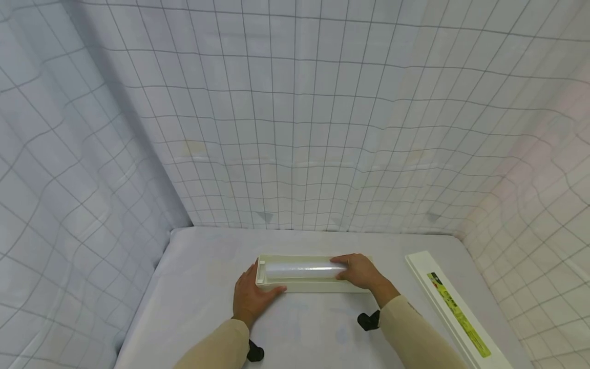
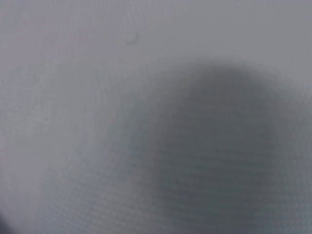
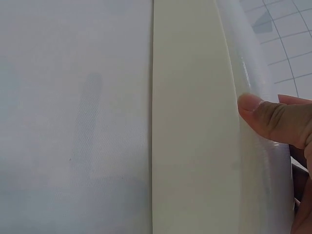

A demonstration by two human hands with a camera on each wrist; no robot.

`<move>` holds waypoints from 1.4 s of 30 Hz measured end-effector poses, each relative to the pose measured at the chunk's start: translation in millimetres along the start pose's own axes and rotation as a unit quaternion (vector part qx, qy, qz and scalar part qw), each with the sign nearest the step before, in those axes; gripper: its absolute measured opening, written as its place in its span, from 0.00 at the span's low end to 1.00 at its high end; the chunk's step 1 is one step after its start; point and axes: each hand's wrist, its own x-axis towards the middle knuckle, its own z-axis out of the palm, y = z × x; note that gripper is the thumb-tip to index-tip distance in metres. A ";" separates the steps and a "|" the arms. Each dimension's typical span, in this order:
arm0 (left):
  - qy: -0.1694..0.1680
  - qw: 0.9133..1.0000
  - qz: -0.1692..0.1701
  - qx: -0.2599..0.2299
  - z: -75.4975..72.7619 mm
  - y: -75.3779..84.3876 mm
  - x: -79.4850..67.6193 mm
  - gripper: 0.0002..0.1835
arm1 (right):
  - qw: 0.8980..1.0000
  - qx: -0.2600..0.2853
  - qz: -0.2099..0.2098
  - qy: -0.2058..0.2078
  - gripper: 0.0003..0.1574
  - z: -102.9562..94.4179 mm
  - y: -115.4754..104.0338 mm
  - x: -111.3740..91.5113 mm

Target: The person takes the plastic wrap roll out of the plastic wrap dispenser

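Observation:
A long cream plastic-wrap dispenser box (image 1: 318, 288) lies on the table with its top uncovered. Inside it is a shiny roll of clear plastic wrap (image 1: 295, 270). At the box's left end my left hand (image 1: 251, 297) grips it, thumb along the front and fingers around the end. My right hand (image 1: 361, 271) holds the roll near its right end, thumb on the front side and fingers over the back. The right wrist view shows that thumb (image 3: 263, 114) against the roll, above the box's front wall (image 3: 195, 122). Only a blurred pale surface fills the left wrist view.
To the right, a long white cover (image 1: 419, 261) with a yellow-green label (image 1: 461, 315) lies slantwise on the white tabletop (image 1: 313, 333). Grid-patterned white curtains (image 1: 304, 128) enclose the back and both sides. Black wrist devices (image 1: 369, 321) hang below the sleeves.

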 end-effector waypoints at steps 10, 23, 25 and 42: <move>0.006 1.000 0.003 0.001 -0.3 1.0 -1.5 0.63 | 1.000 0.001 -0.012 0.028 0.29 -2.0 6.2 -7.2; 0.000 1.000 -0.003 0.004 0.0 1.0 -0.1 0.64 | 0.998 0.003 -0.025 0.054 0.28 -9.6 8.3 -20.2; -0.001 1.000 -0.002 0.002 -0.2 0.8 -0.3 0.64 | 0.998 0.005 -0.026 0.057 0.28 -10.9 10.8 -21.0; -0.005 1.000 -0.002 0.002 1.5 -0.9 0.6 0.65 | 0.995 0.003 -0.038 0.097 0.28 -19.9 28.4 -32.2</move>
